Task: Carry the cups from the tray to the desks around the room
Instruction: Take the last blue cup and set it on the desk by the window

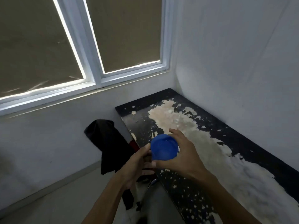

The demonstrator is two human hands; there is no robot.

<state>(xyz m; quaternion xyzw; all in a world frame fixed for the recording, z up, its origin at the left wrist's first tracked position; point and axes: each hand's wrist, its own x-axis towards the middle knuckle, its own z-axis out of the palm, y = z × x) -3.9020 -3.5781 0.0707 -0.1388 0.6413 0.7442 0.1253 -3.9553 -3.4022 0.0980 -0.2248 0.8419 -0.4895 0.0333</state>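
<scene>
A blue cup is held in mid-air, its round end turned toward the camera, just above the near left edge of a black desk with badly peeled, whitish paint. My right hand wraps around the cup from the right, thumb below it and fingers over the top. My left hand touches the cup from the lower left, fingers curled around its hidden far end. The tray is not in view.
The desk stands in a corner against a white wall on the right. A white-framed window fills the upper left. A chair draped with dark cloth stands left of the desk, on a pale tiled floor.
</scene>
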